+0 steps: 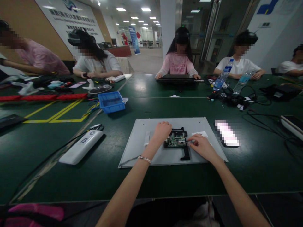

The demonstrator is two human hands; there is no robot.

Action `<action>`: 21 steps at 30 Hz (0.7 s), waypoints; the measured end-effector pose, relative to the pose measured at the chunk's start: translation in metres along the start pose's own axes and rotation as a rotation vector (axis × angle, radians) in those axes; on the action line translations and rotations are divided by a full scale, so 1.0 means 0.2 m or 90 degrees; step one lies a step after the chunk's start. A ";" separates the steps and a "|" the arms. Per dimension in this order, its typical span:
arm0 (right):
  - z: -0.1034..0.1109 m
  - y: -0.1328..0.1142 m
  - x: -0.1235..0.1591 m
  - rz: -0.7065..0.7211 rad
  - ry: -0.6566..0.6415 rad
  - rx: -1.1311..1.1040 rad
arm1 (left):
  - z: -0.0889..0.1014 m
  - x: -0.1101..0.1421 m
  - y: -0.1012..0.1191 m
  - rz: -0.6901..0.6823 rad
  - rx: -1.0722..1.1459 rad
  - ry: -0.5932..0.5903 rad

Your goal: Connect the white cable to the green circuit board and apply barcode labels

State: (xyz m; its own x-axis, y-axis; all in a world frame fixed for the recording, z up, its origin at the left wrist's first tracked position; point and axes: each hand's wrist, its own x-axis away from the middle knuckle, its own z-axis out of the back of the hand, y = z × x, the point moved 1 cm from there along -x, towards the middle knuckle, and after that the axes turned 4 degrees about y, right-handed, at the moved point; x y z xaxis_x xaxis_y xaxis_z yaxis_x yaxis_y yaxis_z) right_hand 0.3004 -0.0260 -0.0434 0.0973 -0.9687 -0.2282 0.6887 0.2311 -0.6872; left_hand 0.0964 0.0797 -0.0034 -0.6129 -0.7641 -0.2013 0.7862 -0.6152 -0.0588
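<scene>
Circuit board (174, 141) against black frame (186, 153), on white panel (134, 142) on table (175, 183).
Left hand (163, 130) curled at board's far-left corner, right hand (198, 143) at frame's right side; cannot tell whether either grip is closed. Board probably light, stiff, fragile: hold by edges.

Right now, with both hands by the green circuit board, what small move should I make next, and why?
Perhaps steady the black frame with your left hand before your right hand pushes anything. The frame lies on the pale panel with no clamp visible, and your right hand is beside the green circuit board, at its right edge, so a push might slide it.
</scene>
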 end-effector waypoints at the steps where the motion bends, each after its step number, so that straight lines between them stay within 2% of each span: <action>1: 0.00 0.00 0.00 0.001 -0.002 -0.001 | -0.02 -0.01 0.00 0.001 -0.004 -0.006; 5: 0.01 0.00 0.00 -0.002 -0.008 -0.009 | -0.06 -0.03 -0.01 0.009 -0.014 -0.021; 13: 0.01 0.00 -0.01 -0.017 -0.021 -0.012 | -0.07 -0.05 -0.03 0.047 0.019 -0.022; 21: 0.01 0.01 -0.01 -0.024 -0.024 -0.019 | -0.11 -0.14 -0.11 0.118 0.088 -0.036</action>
State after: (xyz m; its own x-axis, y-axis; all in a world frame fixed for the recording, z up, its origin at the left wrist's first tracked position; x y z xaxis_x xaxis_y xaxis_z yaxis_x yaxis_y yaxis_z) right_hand 0.3029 -0.0246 -0.0432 0.0998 -0.9793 -0.1762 0.6712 0.1970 -0.7147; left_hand 0.0978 0.1197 -0.0184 -0.4653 -0.8738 -0.1417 0.8700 -0.4809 0.1087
